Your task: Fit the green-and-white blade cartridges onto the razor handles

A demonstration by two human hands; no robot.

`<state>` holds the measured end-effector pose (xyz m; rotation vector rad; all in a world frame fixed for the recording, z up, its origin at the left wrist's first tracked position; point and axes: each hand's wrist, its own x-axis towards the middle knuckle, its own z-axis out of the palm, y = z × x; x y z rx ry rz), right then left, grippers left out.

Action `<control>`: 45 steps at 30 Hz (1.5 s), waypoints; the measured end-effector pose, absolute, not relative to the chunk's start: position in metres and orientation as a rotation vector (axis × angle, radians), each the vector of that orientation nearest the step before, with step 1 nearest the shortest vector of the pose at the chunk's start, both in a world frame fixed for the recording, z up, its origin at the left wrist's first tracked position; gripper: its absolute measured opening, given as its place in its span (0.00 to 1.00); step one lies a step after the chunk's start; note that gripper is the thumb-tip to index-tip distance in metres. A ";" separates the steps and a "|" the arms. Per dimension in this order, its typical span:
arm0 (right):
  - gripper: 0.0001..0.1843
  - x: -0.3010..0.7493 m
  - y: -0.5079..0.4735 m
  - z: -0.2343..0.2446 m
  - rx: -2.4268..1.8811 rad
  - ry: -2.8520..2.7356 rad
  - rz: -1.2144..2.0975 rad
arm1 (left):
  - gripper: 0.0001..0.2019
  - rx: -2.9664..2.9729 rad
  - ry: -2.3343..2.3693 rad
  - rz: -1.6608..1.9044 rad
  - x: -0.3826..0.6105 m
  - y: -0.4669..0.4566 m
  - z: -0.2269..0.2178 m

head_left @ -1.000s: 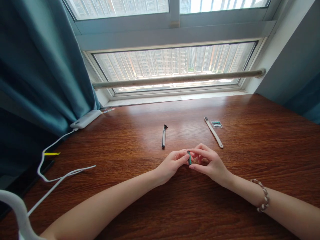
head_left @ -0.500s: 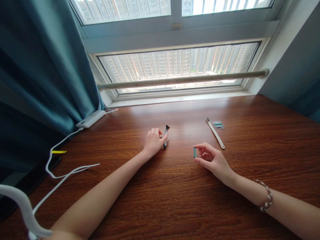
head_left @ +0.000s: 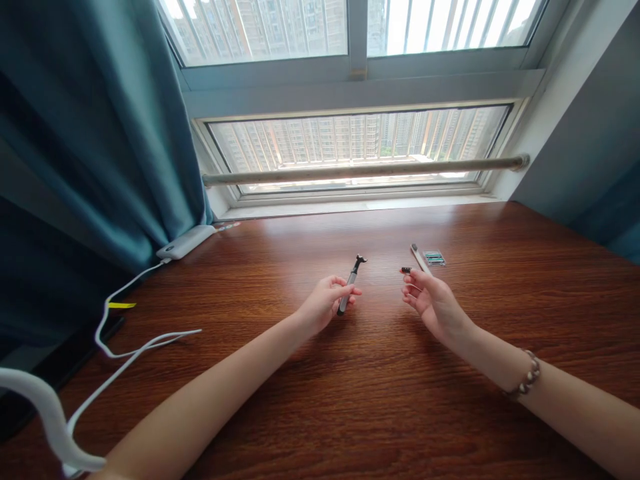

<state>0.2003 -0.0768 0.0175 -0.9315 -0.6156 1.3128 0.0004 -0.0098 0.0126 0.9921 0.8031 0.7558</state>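
Note:
My left hand (head_left: 327,301) is closed on a razor handle (head_left: 351,283), grey with a black lower end. Its black forked top tilts up to the right and carries no blade head. Between the thumb and fingertips of my right hand (head_left: 434,303) is a small razor blade cartridge (head_left: 406,270), its dark side showing. The cartridge and the handle are apart, at about the same height in view. Behind my right hand lies a white toothbrush (head_left: 419,257), its lower part hidden by the fingers. Beside it sits a clear case (head_left: 434,259) with green and black cartridges.
The brown wooden table (head_left: 280,400) reaches to the window sill. At the left are a white power strip (head_left: 186,243), a white cable (head_left: 135,350), a yellow strip (head_left: 121,305) and a curved white stand (head_left: 45,413). A blue curtain (head_left: 100,120) hangs behind them.
My left hand has lifted the razor handle and moved right with it. My right hand has gone farther up and right, turning the cartridge from upright to level. The view has shifted slightly.

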 end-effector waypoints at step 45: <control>0.16 0.176 -0.050 0.011 -0.943 -1.348 1.079 | 0.20 0.845 0.473 0.645 0.008 -0.039 0.025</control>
